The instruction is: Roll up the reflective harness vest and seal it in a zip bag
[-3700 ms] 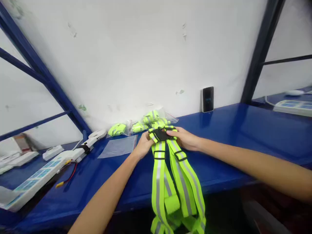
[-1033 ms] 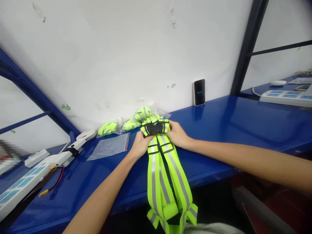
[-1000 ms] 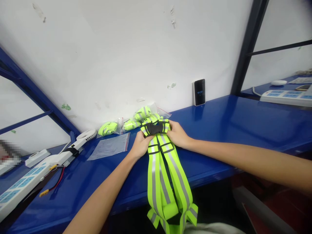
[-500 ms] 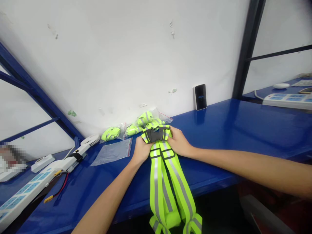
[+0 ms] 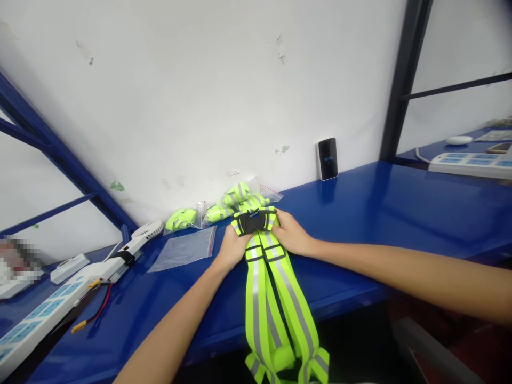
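Observation:
A neon-yellow reflective vest [image 5: 256,298] made of straps with grey stripes is stretched between both hands, its lower end hanging past the table's front edge. My left hand [image 5: 234,245] grips the belt on the left of the black plastic buckle [image 5: 253,223]. On the buckle's other side, my right hand [image 5: 290,232] is closed round the belt. The buckle's two halves look joined. Black strap sliders [image 5: 264,253] sit just below it. Fingertips of both hands are partly hidden behind the webbing.
Bagged reflective straps [image 5: 238,200] lie against the wall, with a flat clear zip bag [image 5: 184,249] in front. Left are a small white fan [image 5: 147,230], a power strip [image 5: 48,309] and a red-black cable [image 5: 104,304]. A black-faced device [image 5: 328,159] leans on the wall.
Hands and vest keep nearly the same place and hold. The whole view has shifted very slightly.

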{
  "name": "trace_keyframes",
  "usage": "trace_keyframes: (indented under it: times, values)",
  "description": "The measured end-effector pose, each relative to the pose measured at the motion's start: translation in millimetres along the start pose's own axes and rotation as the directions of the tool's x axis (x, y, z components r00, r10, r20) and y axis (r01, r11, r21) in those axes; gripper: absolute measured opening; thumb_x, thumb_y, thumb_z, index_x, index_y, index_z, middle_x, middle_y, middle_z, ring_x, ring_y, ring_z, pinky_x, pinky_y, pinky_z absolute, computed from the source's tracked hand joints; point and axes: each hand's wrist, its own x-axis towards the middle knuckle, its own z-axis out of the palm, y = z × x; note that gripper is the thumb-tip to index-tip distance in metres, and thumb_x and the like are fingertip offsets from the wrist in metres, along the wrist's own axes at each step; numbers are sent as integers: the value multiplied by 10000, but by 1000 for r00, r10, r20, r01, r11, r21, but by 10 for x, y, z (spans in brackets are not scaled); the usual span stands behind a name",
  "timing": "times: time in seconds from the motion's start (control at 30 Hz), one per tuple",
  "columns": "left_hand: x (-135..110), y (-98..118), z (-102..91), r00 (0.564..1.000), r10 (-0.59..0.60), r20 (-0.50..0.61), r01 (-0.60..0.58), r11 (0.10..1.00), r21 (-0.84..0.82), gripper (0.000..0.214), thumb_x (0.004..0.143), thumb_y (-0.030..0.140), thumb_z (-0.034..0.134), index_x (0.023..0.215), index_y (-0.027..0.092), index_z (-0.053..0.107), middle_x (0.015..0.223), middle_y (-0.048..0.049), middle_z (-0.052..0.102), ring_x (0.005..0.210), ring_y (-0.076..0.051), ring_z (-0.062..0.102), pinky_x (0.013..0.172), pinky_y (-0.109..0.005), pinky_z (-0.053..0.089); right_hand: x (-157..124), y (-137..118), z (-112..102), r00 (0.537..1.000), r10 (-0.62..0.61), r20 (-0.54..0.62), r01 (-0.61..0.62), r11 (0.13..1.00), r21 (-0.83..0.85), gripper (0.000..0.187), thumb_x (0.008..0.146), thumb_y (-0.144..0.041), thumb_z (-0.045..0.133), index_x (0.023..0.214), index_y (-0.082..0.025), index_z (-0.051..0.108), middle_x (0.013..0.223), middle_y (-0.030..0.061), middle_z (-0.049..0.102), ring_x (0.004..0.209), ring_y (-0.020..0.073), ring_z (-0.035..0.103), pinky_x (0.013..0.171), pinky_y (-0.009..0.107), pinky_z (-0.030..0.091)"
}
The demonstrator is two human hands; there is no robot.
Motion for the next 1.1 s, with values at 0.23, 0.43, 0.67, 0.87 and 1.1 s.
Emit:
trace_keyframes:
  times: [0.23, 0.43, 0.67, 0.87, 1.1]
  values:
    - [24, -61, -80, 999, 23, -27, -21, 998, 51, 291, 703, 225, 715, 982, 143, 711, 997, -57, 734, 919, -226, 664, 845, -322, 512, 0, -110, 27, 975, 140, 170, -178, 957, 231, 502, 738, -258, 755, 1186, -174, 544, 1209, 89, 649, 1128, 270, 594, 970, 400, 457]
    - [49, -59, -115, 996, 83, 29, -85, 991, 100, 336, 714, 270, 732, 1024, 143, 712, 1030, -71, 733, 959, -244, 661, 888, -360, 510, 11, -141, 14, 954, 236, 186, -291, 874, 388, 293, 860, -318, 627, 1105, -163, 585, 1123, 74, 687, 1083, 249, 617, 941, 395, 482]
    - [38, -14, -97, 983, 122, 136, -127, 992, 24, 381, 761, 296, 718, 1115, 160, 685, 1114, -79, 705, 1001, -241, 648, 949, -377, 482, 5, -69, 1, 933, 257, 253, -352, 799, 488, 317, 827, -358, 679, 1065, -156, 618, 988, 52, 716, 902, 212, 664, 812, 334, 516]
    - [2, 36, -92, 961, 46, 272, -23, 996, -89, 467, 740, 278, 737, 1176, 146, 633, 1172, -96, 673, 1078, -276, 616, 982, -391, 458, -12, -18, -6, 919, 268, 290, -387, 757, 527, 350, 831, -368, 678, 1101, -157, 608, 947, 54, 718, 801, 190, 669, 714, 301, 521]
    - [-13, -110, -131, 981, -109, 162, 136, 976, -170, 569, 730, 145, 631, 1288, 194, 529, 1358, -62, 555, 1307, -296, 439, 1097, -421, 330, -2, -27, -10, 972, 175, 156, -219, 914, 340, 356, 901, -395, 575, 1174, -169, 543, 1119, 83, 668, 1010, 239, 630, 853, 365, 504]
